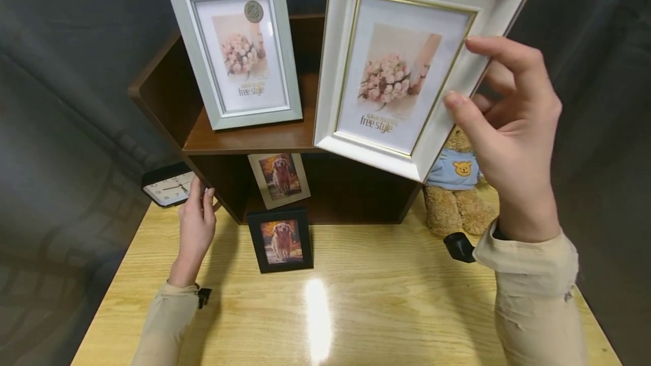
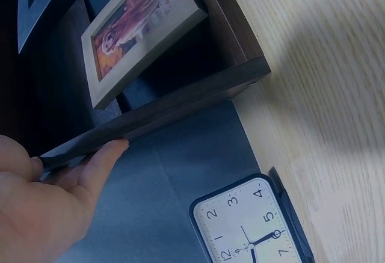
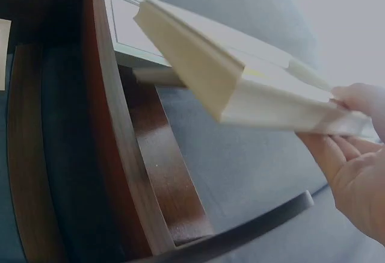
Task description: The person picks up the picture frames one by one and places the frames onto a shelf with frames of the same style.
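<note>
My right hand [image 1: 519, 112] pinches the right edge of a large white picture frame [image 1: 391, 78] with gold inner trim, thumb on the front. The frame is held up, tilted, before the right part of a dark brown wooden shelf [image 1: 244, 141]. In the right wrist view the white frame [image 3: 234, 88] appears edge-on above the shelf top. My left hand [image 1: 197, 225] grips the front edge of the shelf's left side panel [image 2: 180, 103], thumb and fingers on either side of it. A pale green picture frame [image 1: 249, 61] stands on the upper shelf at the left.
A beige frame [image 1: 281, 177] with a dog picture leans on the lower shelf. In front, a black frame [image 1: 281, 242] stands on the wooden table [image 1: 381, 298]. A clock [image 1: 168, 188] is left of the shelf; a teddy bear [image 1: 455, 202] in blue sits to its right.
</note>
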Available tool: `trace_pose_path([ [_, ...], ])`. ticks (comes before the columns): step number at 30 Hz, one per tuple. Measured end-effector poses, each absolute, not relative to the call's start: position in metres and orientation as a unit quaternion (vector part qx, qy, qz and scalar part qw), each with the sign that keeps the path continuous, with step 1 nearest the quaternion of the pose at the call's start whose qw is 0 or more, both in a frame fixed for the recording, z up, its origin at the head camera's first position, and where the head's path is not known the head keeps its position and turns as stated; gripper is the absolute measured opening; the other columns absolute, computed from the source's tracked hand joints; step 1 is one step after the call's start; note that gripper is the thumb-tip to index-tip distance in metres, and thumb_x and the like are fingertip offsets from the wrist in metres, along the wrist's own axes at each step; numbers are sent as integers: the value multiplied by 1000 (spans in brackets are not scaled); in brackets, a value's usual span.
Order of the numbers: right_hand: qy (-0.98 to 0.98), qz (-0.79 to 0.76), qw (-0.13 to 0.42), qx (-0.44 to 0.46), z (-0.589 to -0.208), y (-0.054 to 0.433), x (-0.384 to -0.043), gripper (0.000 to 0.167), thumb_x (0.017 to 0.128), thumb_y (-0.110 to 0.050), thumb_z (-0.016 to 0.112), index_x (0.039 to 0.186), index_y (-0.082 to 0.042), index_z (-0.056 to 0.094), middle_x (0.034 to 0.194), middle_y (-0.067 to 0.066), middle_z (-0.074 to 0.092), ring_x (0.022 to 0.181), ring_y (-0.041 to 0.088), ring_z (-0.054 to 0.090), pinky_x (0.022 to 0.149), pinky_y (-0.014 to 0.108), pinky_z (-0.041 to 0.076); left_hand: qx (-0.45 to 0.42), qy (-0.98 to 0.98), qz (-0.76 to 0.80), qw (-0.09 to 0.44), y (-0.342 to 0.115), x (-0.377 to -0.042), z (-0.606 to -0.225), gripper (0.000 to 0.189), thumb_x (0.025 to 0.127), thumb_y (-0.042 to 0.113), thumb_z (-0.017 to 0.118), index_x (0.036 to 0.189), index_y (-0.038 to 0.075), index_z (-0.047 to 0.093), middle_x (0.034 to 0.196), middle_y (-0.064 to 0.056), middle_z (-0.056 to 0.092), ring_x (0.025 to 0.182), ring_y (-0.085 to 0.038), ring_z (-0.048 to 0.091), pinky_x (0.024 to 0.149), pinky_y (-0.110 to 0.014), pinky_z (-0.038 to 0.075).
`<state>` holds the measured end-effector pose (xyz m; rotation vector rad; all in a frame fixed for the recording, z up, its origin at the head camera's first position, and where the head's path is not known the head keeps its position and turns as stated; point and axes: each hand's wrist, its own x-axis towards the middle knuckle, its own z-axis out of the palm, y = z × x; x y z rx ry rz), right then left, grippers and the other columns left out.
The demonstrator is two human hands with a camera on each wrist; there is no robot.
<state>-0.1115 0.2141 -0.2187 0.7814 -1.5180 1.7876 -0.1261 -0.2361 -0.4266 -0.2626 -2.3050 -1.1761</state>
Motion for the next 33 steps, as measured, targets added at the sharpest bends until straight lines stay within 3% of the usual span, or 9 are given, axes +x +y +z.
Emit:
trace_pose_path([
  [4,-609,651,352,286,-215,206,-104,39,92,14,73,130,11,61,94,20,63,55,10,35,53,17,32,-113,-852,-437,266,-240,-126,-424,45,114,2,44,160,4,46,148,-28,58,126,-46,62,89,-16,57],
  [6,-616,646,354,281,-213,204,-107,37,94,13,72,129,10,62,92,18,61,56,12,35,54,17,33,-113,-852,-437,265,-239,-126,-423,45,114,2,44,160,4,46,148,-28,58,127,-46,62,89,-16,57],
  [11,-623,643,355,269,-210,196,-113,34,96,14,68,130,8,62,111,22,66,83,24,59,62,21,42,-115,-854,-434,262,-239,-126,-423,46,115,2,43,160,4,45,149,-28,58,128,-46,61,89,-23,58],
  [14,-642,623,360,263,-206,189,-117,34,99,12,66,132,7,61,120,21,67,98,29,63,66,25,45,-113,-855,-432,264,-239,-126,-423,44,115,2,44,159,3,46,149,-28,58,128,-46,61,89,-26,59],
  [17,-679,580,371,255,-203,184,-120,33,102,8,65,135,5,61,124,18,68,82,24,63,61,22,42,-109,-855,-430,270,-240,-126,-424,43,115,2,44,157,2,47,147,-29,59,126,-46,62,89,-21,58],
  [21,-722,521,388,239,-199,181,-123,33,105,4,62,139,3,60,121,11,69,53,14,40,52,18,32,-110,-851,-436,271,-239,-125,-424,43,115,3,44,158,2,48,147,-29,60,126,-45,63,88,-17,58],
  [25,-733,507,390,229,-198,176,-124,34,107,4,60,141,-1,60,118,7,69,58,15,41,56,21,33,-111,-848,-443,269,-239,-125,-423,44,115,1,43,158,2,47,147,-28,60,126,-45,62,87,-22,59],
  [27,-736,504,392,223,-197,173,-125,35,107,3,59,141,-4,60,107,6,67,59,14,39,57,22,32,-109,-849,-440,270,-239,-124,-422,43,114,0,43,157,2,48,146,-29,60,125,-45,63,86,-26,60],
  [33,-744,502,391,203,-198,168,-128,39,107,5,56,143,-10,61,95,5,63,58,15,34,58,23,31,-107,-853,-433,272,-239,-125,-422,41,114,1,45,154,0,50,143,-30,62,123,-45,64,87,-17,58],
])
